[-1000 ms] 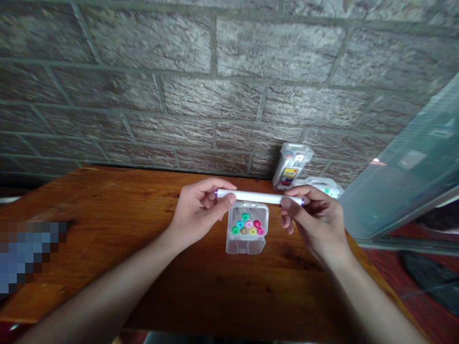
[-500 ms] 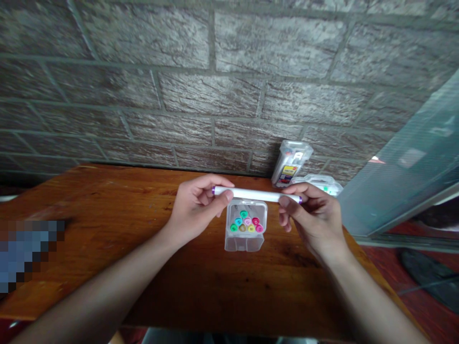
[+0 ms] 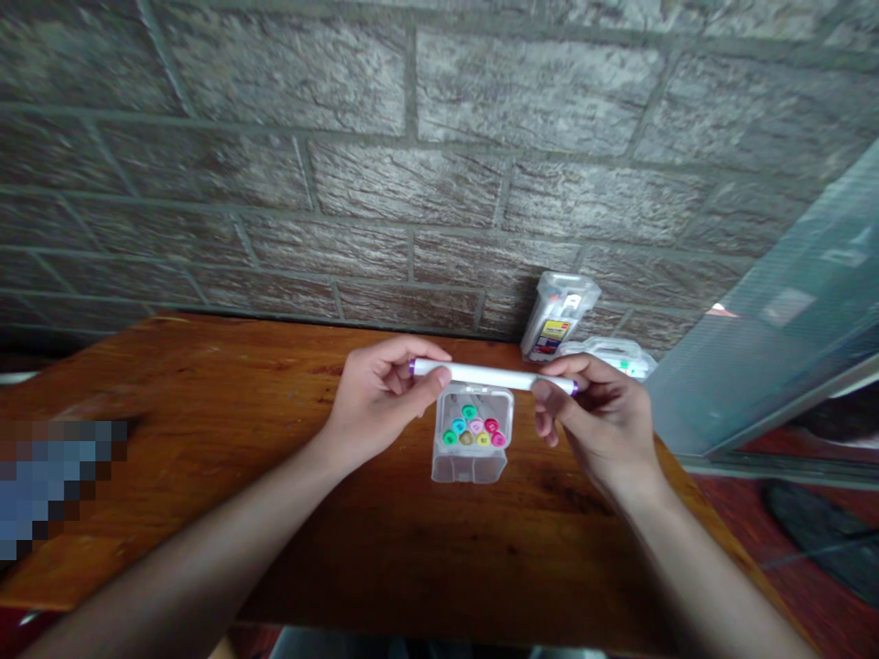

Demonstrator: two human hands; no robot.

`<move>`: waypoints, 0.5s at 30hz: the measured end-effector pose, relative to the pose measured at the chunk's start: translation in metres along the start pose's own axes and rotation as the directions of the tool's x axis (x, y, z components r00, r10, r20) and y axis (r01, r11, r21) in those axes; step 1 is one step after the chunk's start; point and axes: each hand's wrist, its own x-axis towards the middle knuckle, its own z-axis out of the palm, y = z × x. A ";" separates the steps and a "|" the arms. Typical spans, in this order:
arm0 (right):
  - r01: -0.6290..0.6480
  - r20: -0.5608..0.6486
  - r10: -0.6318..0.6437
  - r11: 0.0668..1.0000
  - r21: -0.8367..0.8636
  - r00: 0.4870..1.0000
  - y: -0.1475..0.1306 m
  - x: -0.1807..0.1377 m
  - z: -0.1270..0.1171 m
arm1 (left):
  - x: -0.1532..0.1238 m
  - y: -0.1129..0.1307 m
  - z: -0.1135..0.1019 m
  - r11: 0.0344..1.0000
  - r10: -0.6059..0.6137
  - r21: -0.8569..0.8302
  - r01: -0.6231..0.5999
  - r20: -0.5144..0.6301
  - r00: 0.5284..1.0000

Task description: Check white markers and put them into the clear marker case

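Note:
A white marker pen (image 3: 491, 374) with purple ends is held level between my two hands. My left hand (image 3: 385, 389) pinches its left end between thumb and fingers. At the other end, my right hand (image 3: 597, 403) is closed on it the same way. Just below the marker, a clear plastic case (image 3: 470, 469) stands open on the wooden table, its lid folded down toward me. Inside the case, several markers (image 3: 475, 426) show coloured round ends in green, blue, pink, red and yellow.
Against the stone-block wall (image 3: 357, 183) stands a closed clear marker box (image 3: 559, 316) with a yellow label. Another clear case (image 3: 628, 355) is partly hidden behind my right hand. A pixelated patch (image 3: 55, 485) covers something at the left of the table (image 3: 275, 513). A glass panel (image 3: 769, 320) rises at right.
Both hands keep their hold on the marker, which stays almost in place. The whole view has shifted very slightly.

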 end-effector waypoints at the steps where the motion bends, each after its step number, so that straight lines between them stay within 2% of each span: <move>1: -0.006 -0.002 0.006 1.000 0.002 1.000 0.000 0.000 0.000 | 0.000 0.000 0.000 1.000 -0.007 -0.016 0.007 0.003 1.000; 9: -0.052 -0.015 0.052 0.998 0.037 0.999 -0.004 0.001 -0.001 | -0.002 -0.004 -0.002 0.991 -0.067 -0.113 0.067 -0.003 0.998; 15: -0.045 -0.034 0.045 0.999 0.013 0.998 -0.004 0.001 0.000 | -0.001 -0.004 -0.001 0.995 -0.059 -0.078 0.059 -0.001 0.998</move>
